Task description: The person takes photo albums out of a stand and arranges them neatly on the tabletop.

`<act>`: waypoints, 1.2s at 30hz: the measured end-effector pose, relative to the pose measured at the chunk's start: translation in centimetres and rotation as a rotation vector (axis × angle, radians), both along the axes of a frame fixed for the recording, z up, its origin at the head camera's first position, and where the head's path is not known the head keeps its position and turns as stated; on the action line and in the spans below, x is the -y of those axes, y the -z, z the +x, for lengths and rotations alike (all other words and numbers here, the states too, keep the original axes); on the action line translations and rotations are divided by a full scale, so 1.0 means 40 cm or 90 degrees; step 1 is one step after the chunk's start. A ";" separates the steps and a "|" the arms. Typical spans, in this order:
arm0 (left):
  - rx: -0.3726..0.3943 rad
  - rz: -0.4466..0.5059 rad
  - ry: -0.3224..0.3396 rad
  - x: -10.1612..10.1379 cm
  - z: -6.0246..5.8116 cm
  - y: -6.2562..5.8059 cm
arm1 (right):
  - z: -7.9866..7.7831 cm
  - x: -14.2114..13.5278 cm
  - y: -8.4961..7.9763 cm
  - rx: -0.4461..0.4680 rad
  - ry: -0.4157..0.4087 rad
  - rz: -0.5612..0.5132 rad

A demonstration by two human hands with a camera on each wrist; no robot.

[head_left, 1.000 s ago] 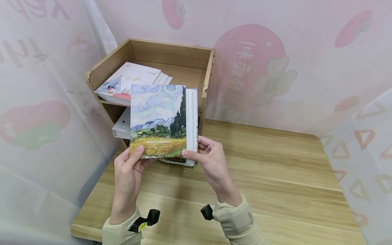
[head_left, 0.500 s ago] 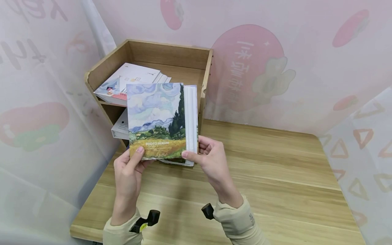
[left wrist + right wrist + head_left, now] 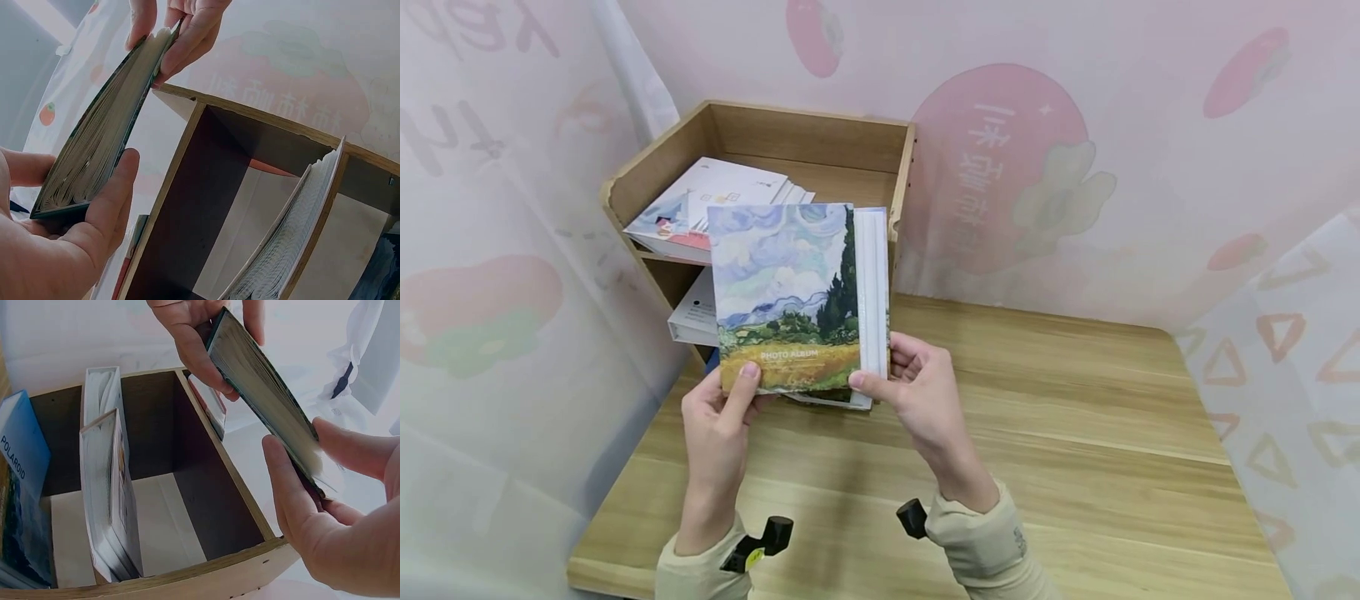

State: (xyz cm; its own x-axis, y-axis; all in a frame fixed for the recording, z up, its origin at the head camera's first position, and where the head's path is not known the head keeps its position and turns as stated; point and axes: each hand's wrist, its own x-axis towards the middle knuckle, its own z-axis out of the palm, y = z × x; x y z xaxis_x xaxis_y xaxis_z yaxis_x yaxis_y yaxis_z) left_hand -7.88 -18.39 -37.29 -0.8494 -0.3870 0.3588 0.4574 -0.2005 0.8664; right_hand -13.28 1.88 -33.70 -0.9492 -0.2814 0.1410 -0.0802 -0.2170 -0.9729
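Observation:
A photo album [image 3: 786,275] with a painted cover of swirling sky, dark cypress and yellow field is held up in front of the shelf. At its lower left corner my left hand [image 3: 715,437] grips it, thumb on the front cover. My right hand [image 3: 928,408] pinches the lower right side, its thumb at the cover's edge beside the white page block. Both wrist views show the album edge-on, with its pages [image 3: 103,134] between dark covers. In the right wrist view, the right-hand fingers [image 3: 287,494] lie along one cover and the thumb on the other.
The wooden shelf [image 3: 816,129] stands behind the album on the wood-grain table [image 3: 1037,417]. White albums [image 3: 730,179] lie on its top level, and a white book [image 3: 694,312] sticks out below. A blue POLAROID album [image 3: 28,444] stands inside. Printed curtains surround the table.
Both hands keep their grip on the photo album, which has tilted slightly. The head view has shifted a little; the shelf and its books stay put.

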 end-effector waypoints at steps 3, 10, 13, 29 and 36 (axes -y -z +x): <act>0.003 -0.020 -0.020 -0.007 0.001 0.002 | -0.001 -0.007 0.002 -0.005 0.003 0.010; -0.005 -0.056 -0.040 -0.014 0.004 0.008 | 0.001 -0.020 0.004 -0.008 0.000 0.016; -0.007 -0.072 -0.047 -0.016 0.004 0.009 | 0.002 -0.024 0.002 -0.009 0.003 0.014; -0.016 -0.068 -0.016 -0.042 0.008 0.003 | 0.009 -0.059 0.001 0.004 0.014 -0.004; 0.006 -0.097 -0.015 -0.052 0.010 0.006 | 0.009 -0.081 0.011 0.002 0.018 0.001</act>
